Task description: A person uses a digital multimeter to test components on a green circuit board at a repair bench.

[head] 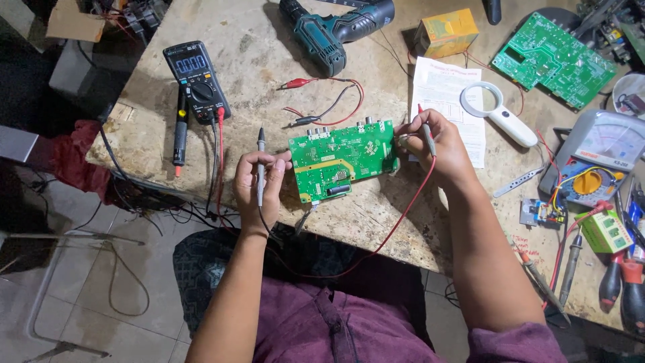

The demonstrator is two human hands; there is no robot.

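At the near edge of the counter [201,161], a small green circuit board [341,158] is held between both hands, lying roughly flat on the worn surface. The left hand [259,185] is closed around a black probe [261,168], its tip pointing away from the body, while thumb and fingers [281,163] touch the board's left edge. The right hand [437,144] is closed on a red probe [426,131], held pencil-fashion with its lead running down off the counter; its fingertips rest at the board's right edge. For a clean reading, it is judged that the board should be steadied flat, each tip set on one contact only, and the leads kept from dragging across the parts. A black multimeter [196,79] is seen up left, well apart from the board, so a glance away from the tips would be needed. Loose clip leads [322,101] lie just beyond the board. A cordless drill [332,30], a yellow box [447,31], a printed sheet [443,101] with a magnifying glass [497,111], a larger green board [552,59] and an analogue meter [594,161] are spread along the far and right sides. Tiled floor [87,282] with stray cable shows below left.
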